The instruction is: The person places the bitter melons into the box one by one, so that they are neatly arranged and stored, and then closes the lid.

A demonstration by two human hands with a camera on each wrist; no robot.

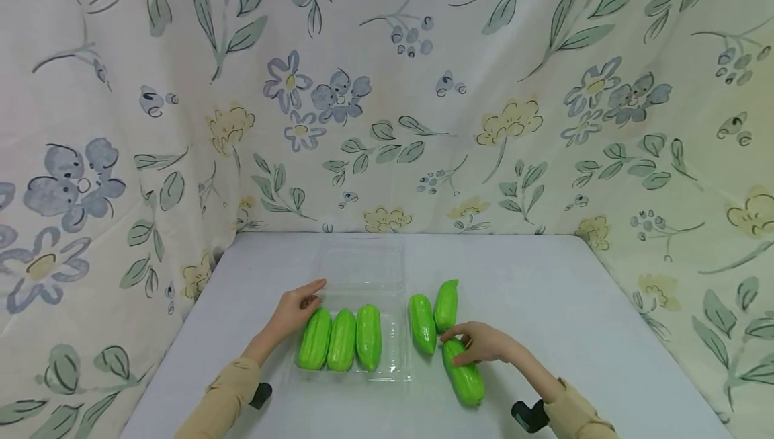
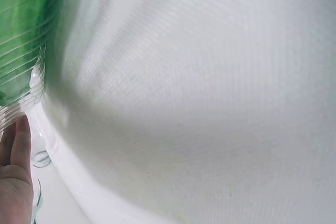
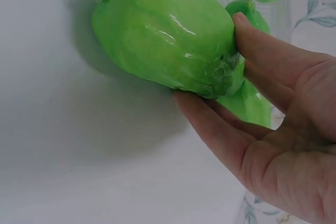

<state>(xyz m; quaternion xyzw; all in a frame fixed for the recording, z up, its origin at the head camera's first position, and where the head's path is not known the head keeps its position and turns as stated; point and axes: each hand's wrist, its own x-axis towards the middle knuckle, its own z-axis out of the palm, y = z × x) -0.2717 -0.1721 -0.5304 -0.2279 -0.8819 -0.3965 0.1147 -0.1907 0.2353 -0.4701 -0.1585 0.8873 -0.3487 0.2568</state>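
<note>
My right hand (image 1: 478, 343) pinches the upper end of a glossy green gourd (image 1: 465, 382), which lies slanted at the right of the white table. In the right wrist view, thumb and fingers sit on either side of that gourd (image 3: 168, 30). Just beyond this hand are two more green gourds, one longer (image 1: 422, 323) and one with a pointed tip (image 1: 446, 306). My left hand (image 1: 292, 309) rests at the left side of a clear plastic container (image 1: 396, 345). Its fingers reach straight against the ribbed wall in the left wrist view. Three gourds (image 1: 342, 339) lie side by side in the container.
The container's clear lid (image 1: 361, 264) is folded back flat on the table (image 1: 514, 271). A floral cloth (image 1: 387, 89) hangs behind the table and along both sides. The container's right part shows bare plastic beside the third gourd.
</note>
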